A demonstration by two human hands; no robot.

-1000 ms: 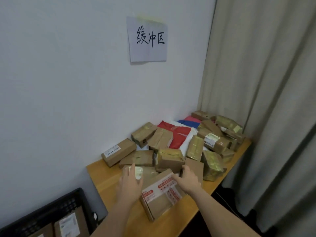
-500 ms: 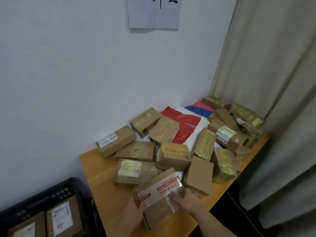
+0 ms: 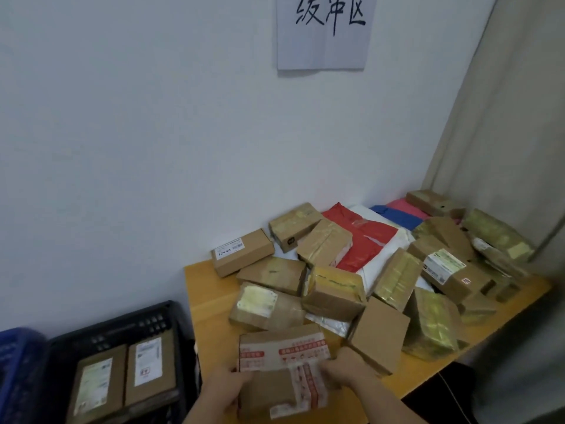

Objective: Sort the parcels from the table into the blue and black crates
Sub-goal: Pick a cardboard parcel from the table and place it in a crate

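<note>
Filling the upper part of the view is a pale wall [image 3: 153,133] with a paper sign [image 3: 321,32] of handwritten characters; a beige curtain [image 3: 504,117] hangs down the right side; below them a yellow wooden counter [image 3: 204,286] stands against the wall, heaped with parcels [image 3: 382,270], mostly brown cardboard boxes wrapped in glossy tape, with red, white, blue and pink mailer bags lying under them toward the back; left of the counter, low down, sits the black crate [image 3: 128,328], holding two flat brown boxes [image 3: 125,371] side by side with white labels facing up; the blue crate [image 3: 15,356] shows only as a corner at the far left edge, touching the black one; at the counter's near edge lies the taped box [image 3: 281,359], a brown carton banded with white tape printed in red, tilted slightly toward the camera; it sits between both hands, in front of the rest of the heap and just beside a plain brown box on its right; the left hand [image 3: 229,387] grips its lower left side, fingers curled round the edge; the right hand [image 3: 348,367] holds its right edge, fingers bent over the taped face; both forearms run up from the bottom of the view.
</note>
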